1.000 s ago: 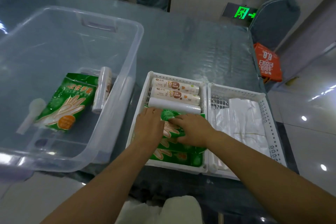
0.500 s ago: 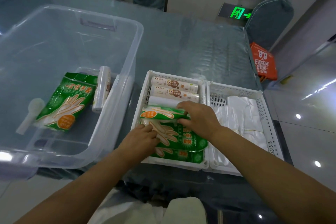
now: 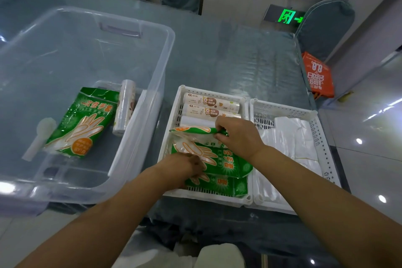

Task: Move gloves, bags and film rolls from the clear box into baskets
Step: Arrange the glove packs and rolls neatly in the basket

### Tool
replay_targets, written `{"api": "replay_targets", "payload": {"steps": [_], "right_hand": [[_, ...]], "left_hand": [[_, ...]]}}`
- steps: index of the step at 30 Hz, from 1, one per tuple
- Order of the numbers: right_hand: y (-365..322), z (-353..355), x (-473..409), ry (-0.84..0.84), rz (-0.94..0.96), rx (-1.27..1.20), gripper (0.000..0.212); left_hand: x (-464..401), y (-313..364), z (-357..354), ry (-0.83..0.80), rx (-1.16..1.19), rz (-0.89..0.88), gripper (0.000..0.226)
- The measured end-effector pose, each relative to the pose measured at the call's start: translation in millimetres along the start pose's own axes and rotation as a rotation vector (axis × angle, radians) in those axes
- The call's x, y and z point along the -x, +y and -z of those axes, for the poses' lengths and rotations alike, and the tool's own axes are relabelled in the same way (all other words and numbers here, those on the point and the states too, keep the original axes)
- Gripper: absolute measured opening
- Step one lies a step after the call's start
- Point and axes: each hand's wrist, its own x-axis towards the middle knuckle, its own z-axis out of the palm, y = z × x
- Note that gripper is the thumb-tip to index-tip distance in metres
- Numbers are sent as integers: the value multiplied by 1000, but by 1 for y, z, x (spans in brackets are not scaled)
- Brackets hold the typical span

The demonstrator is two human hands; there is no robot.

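Head view: both hands inside the left white slotted plastic basket (image 3: pixel 174 115).
Right hand (image 3: pixel 238 137) pinches the upper edge of a green printed glove packet (image 3: pixel 193 131), tipped on edge against three white film rolls (image 3: pixel 210 102). Left hand (image 3: pixel 185 164) lies on flat glove packets (image 3: pixel 226 162) at the near wall; its grip is hidden. White bags (image 3: pixel 291 137) fill the right basket (image 3: pixel 322 137). The clear plastic box (image 3: pixel 152 67) holds one green packet (image 3: pixel 84 119) and a roll (image 3: pixel 125 105) near its right wall.
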Motion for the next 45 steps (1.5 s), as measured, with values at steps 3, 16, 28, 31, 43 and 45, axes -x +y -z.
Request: {"api": "replay_targets", "payload": {"steps": [3,16,28,31,43,45], "right_hand": [[1,-1,2,9,-3,-8,23],[5,-14,23,-387,12,-8,42],[9,-23,21,-428,30,107,44],[11,-21,21,-475,24,86,45],[12,-24,38,-586,-33,49,76],[15,-24,50,-674,-42,77,95]], "left_hand": [[0,3,0,18,-8,47,35],[50,21,23,333,-25,-68,49],[29,29,11,323,-157,11,63],[29,34,12,277,-174,29,59],[38,36,13,620,123,245,34],[28,31,12,442,137,355,63]]}}
